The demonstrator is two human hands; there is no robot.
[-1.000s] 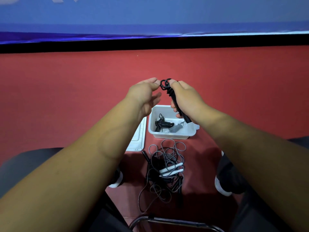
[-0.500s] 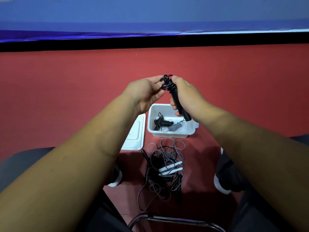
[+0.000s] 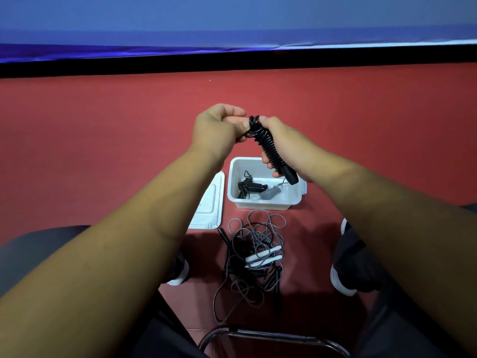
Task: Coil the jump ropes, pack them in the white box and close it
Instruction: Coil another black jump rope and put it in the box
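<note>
On red floor (image 3: pixel 103 138), mid-frame: white box (image 3: pixel 263 204) open, lid (image 3: pixel 210 210) flat just beside it at 9 o'clock. Loose rope tangle (image 3: pixel 255 251), grey and black with white handles, at box's 6 o'clock. Inside box: wound black rope (image 3: pixel 251 187), wound grey rope (image 3: pixel 269 193). Above box: black jump rope bundle (image 3: pixel 268 148), cord wrapped round handles, long axis 11-to-5 o'clock, handle end pointing 5, low over box's far-right corner. Right hand (image 3: pixel 281 140) clenched round bundle. Left hand (image 3: pixel 219 127) pinching loop end at 11. Lid relief too small to read.
</note>
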